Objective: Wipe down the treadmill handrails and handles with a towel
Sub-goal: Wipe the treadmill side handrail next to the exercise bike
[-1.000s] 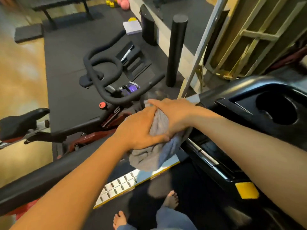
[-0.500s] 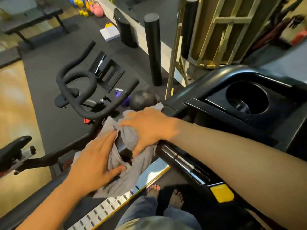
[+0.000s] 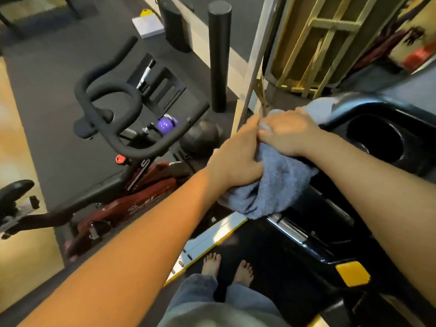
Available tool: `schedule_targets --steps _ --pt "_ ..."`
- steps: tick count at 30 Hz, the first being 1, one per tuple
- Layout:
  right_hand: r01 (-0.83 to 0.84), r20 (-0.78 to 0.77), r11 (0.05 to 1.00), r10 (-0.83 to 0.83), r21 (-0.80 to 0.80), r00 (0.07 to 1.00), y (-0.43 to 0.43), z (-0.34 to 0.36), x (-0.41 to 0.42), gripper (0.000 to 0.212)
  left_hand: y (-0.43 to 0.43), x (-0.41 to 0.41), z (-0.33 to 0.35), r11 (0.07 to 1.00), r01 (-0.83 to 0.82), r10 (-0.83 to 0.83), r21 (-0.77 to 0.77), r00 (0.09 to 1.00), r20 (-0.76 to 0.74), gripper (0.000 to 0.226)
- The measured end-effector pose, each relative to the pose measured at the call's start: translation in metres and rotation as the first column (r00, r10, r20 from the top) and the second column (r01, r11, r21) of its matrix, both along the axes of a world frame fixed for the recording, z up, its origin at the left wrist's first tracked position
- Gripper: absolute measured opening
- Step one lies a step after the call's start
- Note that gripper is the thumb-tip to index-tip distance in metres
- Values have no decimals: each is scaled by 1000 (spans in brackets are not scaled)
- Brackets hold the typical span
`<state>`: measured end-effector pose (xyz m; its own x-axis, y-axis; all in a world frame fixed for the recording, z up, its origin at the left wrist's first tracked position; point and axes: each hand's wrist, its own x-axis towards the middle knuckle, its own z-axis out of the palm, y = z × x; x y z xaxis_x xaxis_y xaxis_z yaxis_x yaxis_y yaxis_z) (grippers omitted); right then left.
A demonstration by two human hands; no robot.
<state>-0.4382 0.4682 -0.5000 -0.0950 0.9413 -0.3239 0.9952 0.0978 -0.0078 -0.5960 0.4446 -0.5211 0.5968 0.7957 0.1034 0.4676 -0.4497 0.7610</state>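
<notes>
Towel, soft and floppy, bunched over the treadmill handrail at its left console corner, left hand and right hand both clutching it; best gripped in a wad, loose end dangles

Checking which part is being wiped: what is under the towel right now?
The towel drapes over the treadmill's black handrail, gripped by the left hand and right hand. The rail's stretch beneath is covered, so its surface cannot be seen.
</notes>
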Motion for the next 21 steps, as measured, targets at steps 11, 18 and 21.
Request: schedule_targets --steps 11,18,21 --pt "-137 -132 973 163 187 978 -73 -13 -40 68 -5 -48 -17 969 -23 111 -244 930 350 41" --pt "97 -137 984 -77 148 988 -41 12 48 56 30 72 -5 990 -92 121 -108 944 306 25" --pt "287 -54 950 -282 123 958 -13 11 74 49 46 106 5 973 -138 192 -183 926 324 20"
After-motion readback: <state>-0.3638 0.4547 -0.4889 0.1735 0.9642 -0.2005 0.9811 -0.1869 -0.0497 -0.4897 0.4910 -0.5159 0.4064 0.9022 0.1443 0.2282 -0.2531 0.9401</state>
